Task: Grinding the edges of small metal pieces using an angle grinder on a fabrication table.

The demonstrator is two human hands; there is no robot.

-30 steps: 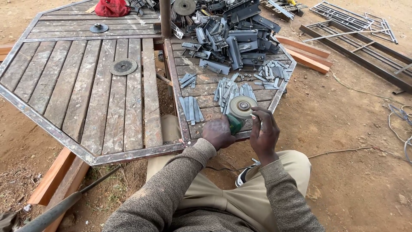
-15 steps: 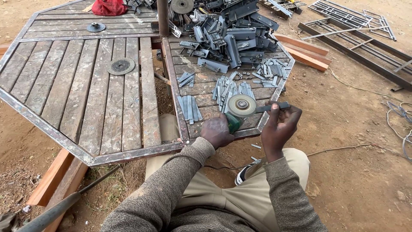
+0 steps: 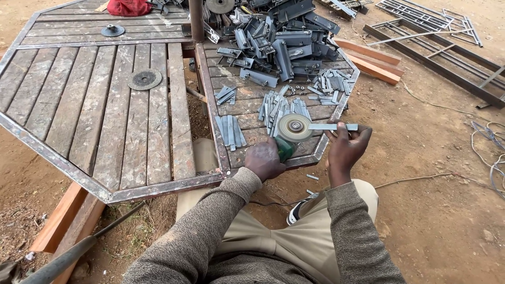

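We see no packages, labels, signs or screens here, only bare metal, wood and dirt with nothing printed on them.

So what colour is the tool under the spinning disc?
Green, seen in the head view: the green grinder body.

Single view only, from a camera worn on the person's head. It faces forward and steeply down over the person's own arms and lap, close enough that the sleeves fill the lower frame. The left hand point(image 3: 264, 160) sits just below frame centre, the right hand point(image 3: 347, 149) just beside it toward frame right. Beyond both hands lies the wooden slatted table point(image 3: 79, 105), reaching to the top and left edges. Right of the right hand is bare earth, with a metal frame point(image 3: 447, 52) at the far upper right. No second view exists, so no overlap.
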